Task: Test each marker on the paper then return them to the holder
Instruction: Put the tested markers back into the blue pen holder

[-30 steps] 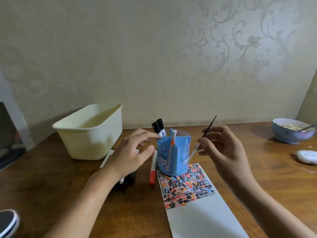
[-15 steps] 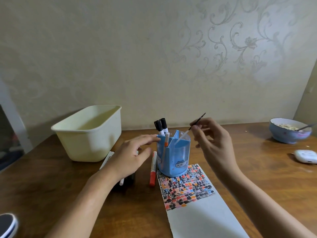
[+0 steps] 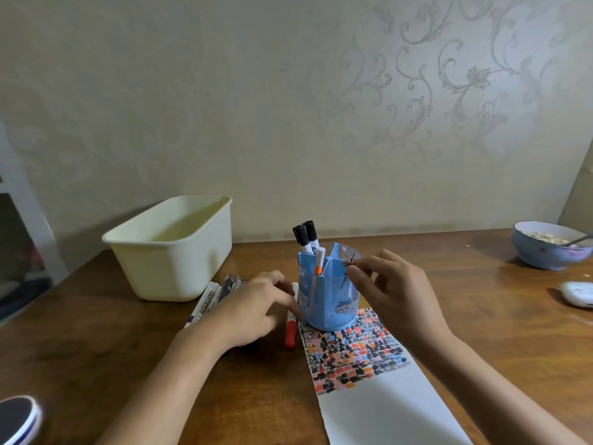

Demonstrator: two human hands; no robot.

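Observation:
A blue holder (image 3: 327,293) stands on the far end of the paper (image 3: 385,409), above a patch of coloured test marks (image 3: 351,351). Two black-capped markers (image 3: 305,237) and an orange-tipped pen (image 3: 318,266) stand in it. My right hand (image 3: 396,293) pinches the top of a thin dark pen (image 3: 352,259) that is sunk into the holder's right compartment. My left hand (image 3: 256,305) lies low beside the holder's left wall, fingers relaxed, over loose markers. A red marker (image 3: 291,332) lies on the table between that hand and the paper.
A pile of markers (image 3: 215,293) lies left of my left hand, in front of a cream plastic tub (image 3: 170,248). At the far right are a blue bowl with a spoon (image 3: 548,250) and a small white object (image 3: 577,293). A dark round thing (image 3: 16,419) sits bottom left.
My right hand brought the thin pen from the right of the holder to above it and lowered it inside. My left hand dropped from the holder's rim to the table.

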